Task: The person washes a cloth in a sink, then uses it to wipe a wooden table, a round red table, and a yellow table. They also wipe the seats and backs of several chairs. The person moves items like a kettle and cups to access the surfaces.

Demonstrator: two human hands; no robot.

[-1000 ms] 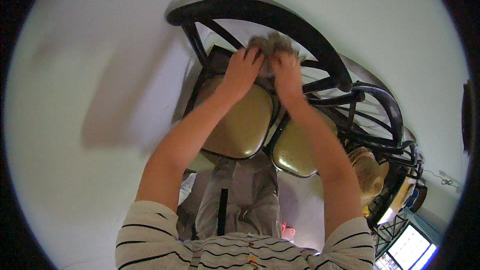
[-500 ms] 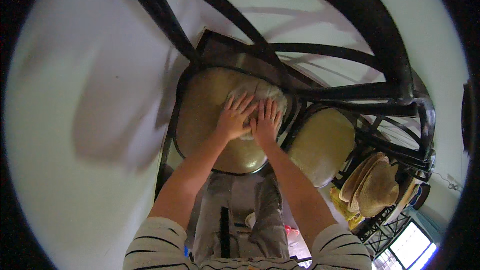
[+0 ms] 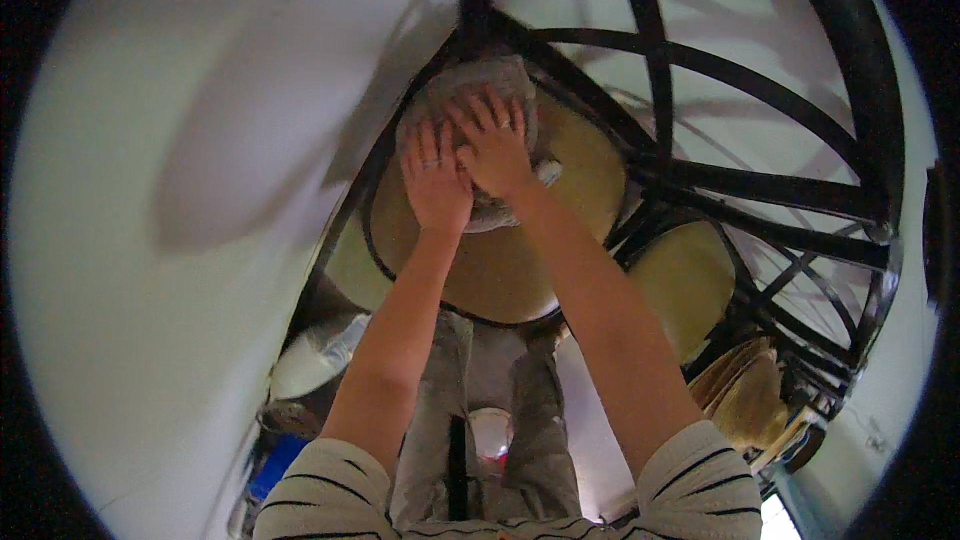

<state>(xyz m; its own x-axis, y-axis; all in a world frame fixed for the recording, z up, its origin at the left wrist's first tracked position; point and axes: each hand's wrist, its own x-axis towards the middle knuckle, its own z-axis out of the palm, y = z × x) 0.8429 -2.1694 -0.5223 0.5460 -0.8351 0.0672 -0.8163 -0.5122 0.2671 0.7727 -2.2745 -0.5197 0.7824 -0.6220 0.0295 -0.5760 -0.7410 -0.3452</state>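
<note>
A crumpled grey cloth [image 3: 505, 75] lies on the tan, rounded seat [image 3: 585, 155] of a chair, towards its far left side. My left hand [image 3: 437, 185] presses flat on the cloth with its fingers stretched out. Close beside it, my right hand [image 3: 497, 150] also lies on the cloth, fingers spread. The two hands touch or nearly touch at the thumbs. Part of the cloth is hidden under the palms, and a light fold sticks out past my right wrist.
Black curved chair bars [image 3: 740, 75] rise behind and right of the seat. A second tan seat [image 3: 690, 280] stands at the right, with stacked straw hats [image 3: 745, 390] beyond it. A pale wall [image 3: 150, 290] runs along the left. A blue object [image 3: 278, 465] sits at the lower left.
Both hands and the cloth have moved across the seat, from its right part to its far left. My view has shifted too, so the chair bars appear further right.
</note>
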